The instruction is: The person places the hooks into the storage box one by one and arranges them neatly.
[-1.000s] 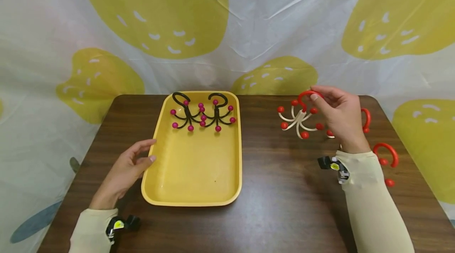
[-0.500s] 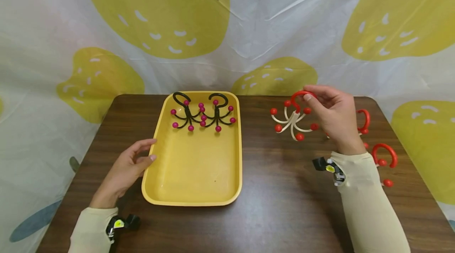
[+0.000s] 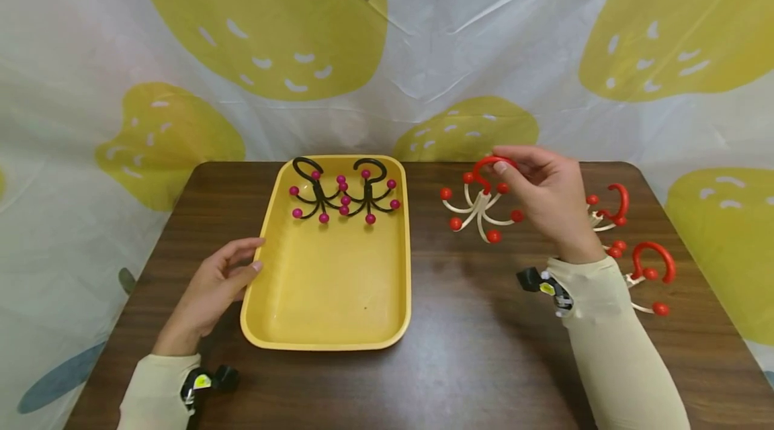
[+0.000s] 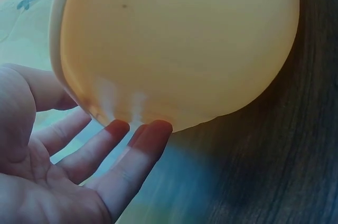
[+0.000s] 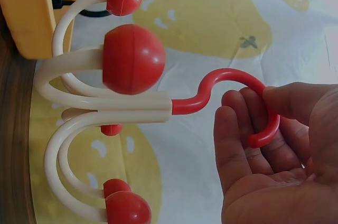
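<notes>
Watching through the feed, I look first at edges. The tray, a yellow rectangular shallow tray with rounded corners (image 3: 332,289), lies with its far rim at the back of the dark brown wood-grain table (image 3: 459,363), just before the pale cloth printed with yellow fruit (image 3: 423,47). Table surface runs on past its near rim and along both sides.

I see the left hand (image 3: 214,282) at the tray's left side, fingers apart and fairly straight, fingertips against the outer wall. The right hand (image 3: 544,198) pinches, between thumb and fingers, the red hook of the held hanger, a cream-armed hanger tipped with red balls (image 5: 142,102). It is hook uppermost, between the tray and the right-hand group; I can't tell how high its arms are above the wood. A strip of table separates its nearest ball from the tray's right rim.

Two black hangers with magenta balls, one left (image 3: 318,193) and one right (image 3: 368,195), lean side by side at the tray's far end. More red-and-cream hangers (image 3: 650,273) lie near the table's right edge.

Against a second ago, the held hanger has moved left, nearer the tray, uncovering more of that right-hand group; left hand and tray have stayed put.
</notes>
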{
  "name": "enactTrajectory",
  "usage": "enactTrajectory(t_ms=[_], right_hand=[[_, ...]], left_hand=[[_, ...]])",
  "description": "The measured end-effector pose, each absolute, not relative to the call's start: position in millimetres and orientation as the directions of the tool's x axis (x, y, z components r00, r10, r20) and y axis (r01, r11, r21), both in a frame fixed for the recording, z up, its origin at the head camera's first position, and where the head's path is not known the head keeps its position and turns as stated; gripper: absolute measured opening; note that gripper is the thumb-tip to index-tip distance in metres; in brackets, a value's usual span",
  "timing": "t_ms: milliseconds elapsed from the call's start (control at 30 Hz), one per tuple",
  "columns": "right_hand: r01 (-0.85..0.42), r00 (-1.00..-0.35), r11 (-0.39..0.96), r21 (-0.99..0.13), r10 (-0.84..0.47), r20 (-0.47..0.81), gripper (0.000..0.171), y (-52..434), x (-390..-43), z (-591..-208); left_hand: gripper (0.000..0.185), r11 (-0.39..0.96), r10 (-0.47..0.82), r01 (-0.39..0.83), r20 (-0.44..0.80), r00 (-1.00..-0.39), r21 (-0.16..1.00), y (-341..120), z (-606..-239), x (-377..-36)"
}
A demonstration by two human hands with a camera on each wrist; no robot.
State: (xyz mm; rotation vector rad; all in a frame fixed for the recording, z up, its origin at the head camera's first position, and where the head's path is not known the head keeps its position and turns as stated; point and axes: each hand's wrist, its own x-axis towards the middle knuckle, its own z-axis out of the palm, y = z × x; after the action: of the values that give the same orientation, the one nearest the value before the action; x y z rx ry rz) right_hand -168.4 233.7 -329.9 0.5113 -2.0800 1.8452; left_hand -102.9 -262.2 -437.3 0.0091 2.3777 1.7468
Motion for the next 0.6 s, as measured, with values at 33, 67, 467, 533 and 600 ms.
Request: enactTrajectory(t_ms=[33, 67, 467, 533, 600], right_hand=[[-0.466, -0.885, 0.110, -0.878, -0.064, 0.462, 0.023, 232, -168, -330], [-0.471, -0.882, 0.117, -0.875, -0.069, 0.466, 0.024, 230, -168, -329], [-0.502, -0.862, 0.138, -0.854, -0.161, 0.481, 0.022, 196, -168, -323], [-0.510, -0.857, 0.149, -0.847, -0.178, 0.484, 0.023, 189, -168, -322], [-0.517, -0.851, 0.158, -0.841, -0.197, 0.486, 0.023, 183, -169, -321]], left_hand=[[0.052, 0.306, 0.117, -0.109, -0.151, -0.982, 0.946, -262, -438, -103], [0.052, 0.309, 0.116, -0.110, -0.152, -0.982, 0.945, -262, -438, -103], [0.051, 0.325, 0.107, -0.124, -0.167, -0.980, 0.938, -262, -439, -104], [0.051, 0.325, 0.108, -0.124, -0.167, -0.980, 0.938, -262, -438, -103], [0.051, 0.326, 0.111, -0.124, -0.168, -0.980, 0.937, -262, -438, -103]])
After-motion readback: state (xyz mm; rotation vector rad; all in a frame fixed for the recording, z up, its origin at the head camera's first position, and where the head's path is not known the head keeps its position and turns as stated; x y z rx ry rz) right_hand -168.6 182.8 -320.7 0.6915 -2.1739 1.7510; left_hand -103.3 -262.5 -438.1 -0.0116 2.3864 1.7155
